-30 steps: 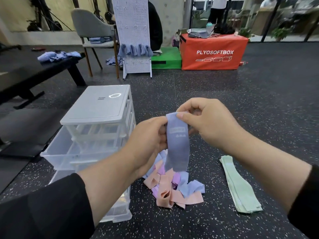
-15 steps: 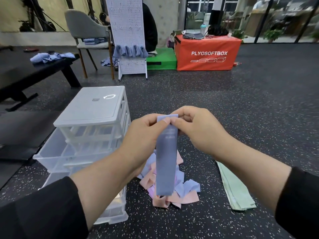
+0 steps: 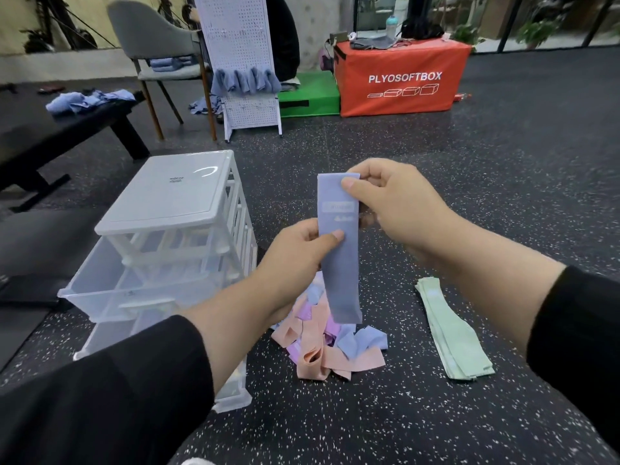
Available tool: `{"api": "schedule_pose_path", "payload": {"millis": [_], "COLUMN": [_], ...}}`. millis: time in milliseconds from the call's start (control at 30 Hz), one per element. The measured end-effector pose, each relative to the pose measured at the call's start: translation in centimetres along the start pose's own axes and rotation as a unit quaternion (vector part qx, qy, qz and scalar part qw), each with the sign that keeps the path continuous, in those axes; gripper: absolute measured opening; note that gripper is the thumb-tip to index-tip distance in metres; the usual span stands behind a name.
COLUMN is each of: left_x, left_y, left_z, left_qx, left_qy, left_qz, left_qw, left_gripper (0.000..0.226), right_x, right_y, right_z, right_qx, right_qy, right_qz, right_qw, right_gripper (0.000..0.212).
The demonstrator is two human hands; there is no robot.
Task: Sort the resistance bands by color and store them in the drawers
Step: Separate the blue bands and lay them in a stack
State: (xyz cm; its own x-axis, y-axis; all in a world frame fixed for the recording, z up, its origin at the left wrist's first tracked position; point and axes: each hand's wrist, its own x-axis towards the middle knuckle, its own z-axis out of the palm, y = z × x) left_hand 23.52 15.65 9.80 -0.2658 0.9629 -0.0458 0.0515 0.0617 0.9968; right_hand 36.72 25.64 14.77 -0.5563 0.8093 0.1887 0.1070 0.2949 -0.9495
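Observation:
A flat blue resistance band (image 3: 340, 273) hangs upright in front of me. My right hand (image 3: 392, 203) pinches its top end, and my left hand (image 3: 302, 253) pinches its left edge lower down. Below it on the floor lies a mixed pile of bands (image 3: 328, 344) in pink, purple and blue. A neat stack of green bands (image 3: 453, 333) lies to the right of the pile. The white drawer unit (image 3: 174, 209) stands to the left, with a clear drawer (image 3: 110, 293) pulled out.
The floor is black speckled rubber. Behind stand a white pegboard stand (image 3: 241, 62) with blue cloths, a grey chair (image 3: 157, 38), a black bench (image 3: 50, 129), a green pad (image 3: 308, 95) and an orange box (image 3: 402, 78).
My left hand has slid down from the band's top to its left edge. The band now faces me flat and hangs straight. The view has moved closer.

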Motion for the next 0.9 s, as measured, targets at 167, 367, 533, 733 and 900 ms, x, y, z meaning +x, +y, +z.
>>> {"api": "schedule_pose_path", "payload": {"millis": [167,367,533,733,900], "left_x": [0.7,-1.0,-1.8,-1.5,-0.7], "left_y": [-4.1,-13.7,-21.4,-27.4,-31.4], "left_z": [3.1,7.0,10.3,13.3,15.1], "left_qx": [-0.048,-0.025,0.009,-0.030,-0.039], "left_qy": [-0.011,-0.068,-0.073,-0.074,-0.062], "left_qz": [-0.062,-0.192,-0.255,-0.348,-0.384], "left_qw": [0.997,0.979,0.964,0.934,0.920], "left_gripper": [0.017,0.014,0.013,0.038,0.042], "right_x": [1.1,3.3,3.2,2.2,3.3], "right_y": [1.8,9.3,20.1,29.6,35.0], "right_z": [-2.1,-6.3,-8.5,-8.8,-8.3], "right_qx": [-0.025,-0.118,-0.186,-0.239,-0.307], "right_qy": [0.023,0.046,0.039,-0.003,-0.065], "right_qz": [0.019,0.101,0.207,0.285,0.311], "right_qw": [0.999,0.987,0.960,0.928,0.897], "right_gripper": [0.012,0.012,0.017,0.022,0.026]}}
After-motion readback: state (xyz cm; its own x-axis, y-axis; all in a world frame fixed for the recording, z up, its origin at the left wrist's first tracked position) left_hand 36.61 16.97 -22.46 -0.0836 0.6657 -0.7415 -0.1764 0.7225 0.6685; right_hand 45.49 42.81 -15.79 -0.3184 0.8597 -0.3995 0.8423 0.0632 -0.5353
